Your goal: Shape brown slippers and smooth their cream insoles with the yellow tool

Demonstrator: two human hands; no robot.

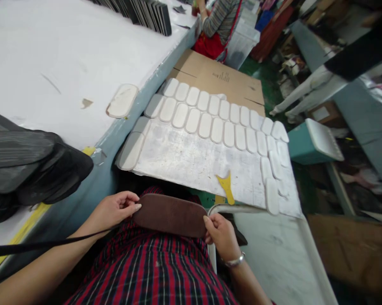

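A dark brown, leather-like panel with rounded ends is held lengthwise above the lap. My left hand pinches its left end between thumb and fingers. At the opposite end, my right hand grips the edge, thumb on top. A pale curved strip runs just behind the right hand; I cannot tell whether it touches it. Beyond the panel, a silvery board carries rows of pale oblong pieces with rounded ends. A yellow forked flat tool lies at the board's near edge.
A white-topped table on the left bears dark stacked pieces and one pale oblong piece. Cardboard lies behind the board. A person in a striped sleeve is at the far end. A teal bin stands right.
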